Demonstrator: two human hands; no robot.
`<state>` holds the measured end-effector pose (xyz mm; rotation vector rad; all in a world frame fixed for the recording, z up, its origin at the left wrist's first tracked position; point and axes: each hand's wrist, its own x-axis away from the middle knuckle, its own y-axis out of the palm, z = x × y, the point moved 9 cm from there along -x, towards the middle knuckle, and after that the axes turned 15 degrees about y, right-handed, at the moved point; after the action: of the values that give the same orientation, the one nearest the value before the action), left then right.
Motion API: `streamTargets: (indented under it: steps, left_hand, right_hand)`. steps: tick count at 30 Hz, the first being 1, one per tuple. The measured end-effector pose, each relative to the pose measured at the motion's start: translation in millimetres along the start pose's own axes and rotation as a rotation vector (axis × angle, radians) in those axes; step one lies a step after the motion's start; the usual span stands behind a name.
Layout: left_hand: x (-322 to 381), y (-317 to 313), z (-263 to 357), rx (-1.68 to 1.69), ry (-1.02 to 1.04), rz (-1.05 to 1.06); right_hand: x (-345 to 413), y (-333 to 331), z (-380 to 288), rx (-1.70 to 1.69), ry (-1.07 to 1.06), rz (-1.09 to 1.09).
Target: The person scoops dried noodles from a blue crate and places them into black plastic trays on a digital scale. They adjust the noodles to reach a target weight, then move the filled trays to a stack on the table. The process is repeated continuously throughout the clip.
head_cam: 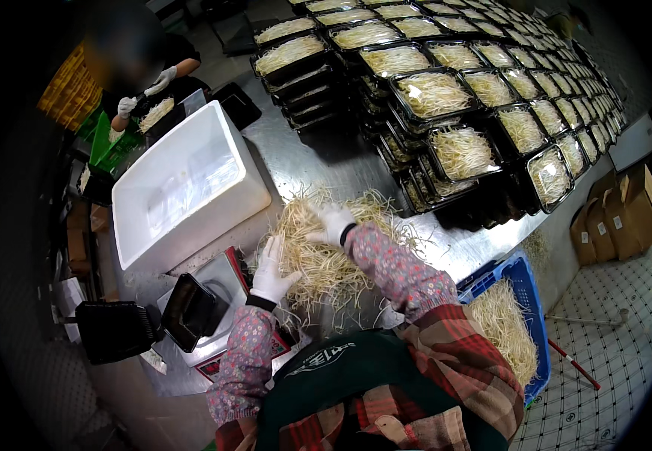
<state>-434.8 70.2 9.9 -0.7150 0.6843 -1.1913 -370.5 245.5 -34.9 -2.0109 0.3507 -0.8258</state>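
A loose heap of bean sprouts [326, 265] lies on the steel table before me. My left hand [272, 276], in a white glove, rests at the heap's left edge with the thumb apart from the fingers. Higher up and to the right, my right hand [331, 222], gloved as well, reaches over the top of the heap with fingers spread. Neither hand is closed around sprouts as far as I can see. Left of my left hand, a black plastic tray [191, 313] stands tilted on a weighing scale [227, 282].
A white foam box [191, 186] stands at the left. Stacked sprout-filled trays [433, 93] cover the table's far right. A blue crate [534, 321] of sprouts is by my right side. Across the table, a person's gloved hands [160, 82] are beside a filled tray. Cardboard boxes [622, 217] stand at right.
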Motion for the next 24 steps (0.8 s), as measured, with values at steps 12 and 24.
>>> streamTargets:
  steps: [12,24]
  left_hand:
    - [-71.7,22.1,-53.0,0.005,0.028,-0.113]
    - [6.6,41.6,35.5,-0.209,0.148,-0.330]
  right_hand:
    - [37.7,-45.5,41.8,-0.589,-0.068,0.022]
    - [146.9,34.1,26.0,0.051,-0.273,0.166]
